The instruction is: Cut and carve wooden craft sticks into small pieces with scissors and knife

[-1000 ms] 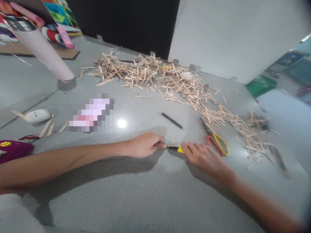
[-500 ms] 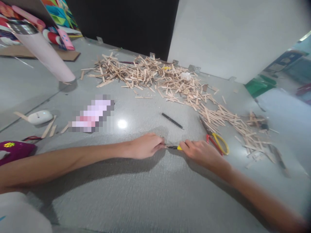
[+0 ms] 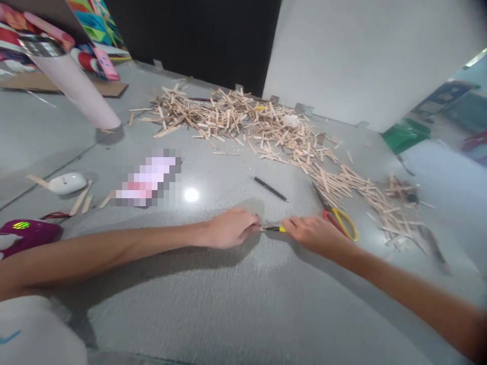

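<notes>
In the middle of the head view my left hand (image 3: 234, 228) is closed in a pinch on something small at its fingertips, mostly hidden. Facing it, my right hand (image 3: 314, 233) is wrapped around a yellow-handled tool with a narrow dark metal end that looks like pliers (image 3: 272, 229). The metal end reaches left as far as my left fingertips. Just behind my right hand lie scissors (image 3: 344, 223) with red and yellow handles. A black pen (image 3: 271, 189) lies on the grey table (image 3: 243, 309) beyond both hands.
A large pile of wooden sticks (image 3: 228, 119) spreads along the back and to the right. On the left are a pink tumbler (image 3: 78, 88), a white computer mouse (image 3: 67, 183), a blurred-out phone-like object (image 3: 150, 177) and a purple device (image 3: 36, 235). A dark panel (image 3: 198, 40) stands behind.
The view has shifted slightly, so things on the left sit a little further right. Both hands keep nearly the same place and hold on the tool and small piece.
</notes>
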`<state>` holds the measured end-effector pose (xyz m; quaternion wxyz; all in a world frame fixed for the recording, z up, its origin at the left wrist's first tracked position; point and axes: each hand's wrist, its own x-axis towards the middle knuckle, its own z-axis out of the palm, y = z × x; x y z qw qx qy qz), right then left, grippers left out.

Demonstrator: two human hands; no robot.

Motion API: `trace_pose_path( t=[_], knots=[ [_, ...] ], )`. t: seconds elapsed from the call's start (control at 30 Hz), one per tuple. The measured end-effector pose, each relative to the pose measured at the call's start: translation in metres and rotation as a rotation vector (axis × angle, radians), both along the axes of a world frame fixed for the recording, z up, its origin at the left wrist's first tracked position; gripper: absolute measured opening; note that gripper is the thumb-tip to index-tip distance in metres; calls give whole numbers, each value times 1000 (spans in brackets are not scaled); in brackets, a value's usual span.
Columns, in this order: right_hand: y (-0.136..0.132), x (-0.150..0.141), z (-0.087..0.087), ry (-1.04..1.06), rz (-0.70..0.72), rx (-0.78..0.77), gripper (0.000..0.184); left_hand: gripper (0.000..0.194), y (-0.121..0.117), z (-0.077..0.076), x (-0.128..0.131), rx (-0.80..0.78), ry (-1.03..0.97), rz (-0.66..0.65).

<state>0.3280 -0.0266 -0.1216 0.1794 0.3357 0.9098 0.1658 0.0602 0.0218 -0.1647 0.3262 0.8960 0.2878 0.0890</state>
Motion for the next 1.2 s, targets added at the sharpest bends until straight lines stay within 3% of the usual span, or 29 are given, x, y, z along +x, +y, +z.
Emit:
trace_pose_path(
  t=[0.23, 0.43, 0.63, 0.8, 0.93, 1.1, 1.2],
  knots=[
    [-26, -18, 4, 88, -123, 65, 34, 35, -4, -6, -2, 40, 26, 17],
    [-4, -7, 3, 79, -69, -72, 29, 39, -6, -3, 1, 50, 51, 29],
    [-27, -24, 6, 20, -154, 61, 33, 34, -8, -3, 1, 49, 71, 39],
    [-2, -14, 13, -71, -61, -79, 25, 30, -7, -2, 3, 55, 69, 37],
    [0, -16, 21, -118, -14, -42, 27, 27, -9, -2, 3, 52, 62, 43],
    [-14, -20, 12, -94, -38, 1, 27, 27, -9, -3, 1, -8, -3, 62],
    [-9, -11, 8, 10, -151, -53, 18, 33, -6, 0, 2, -76, -84, 112]
  ],
)
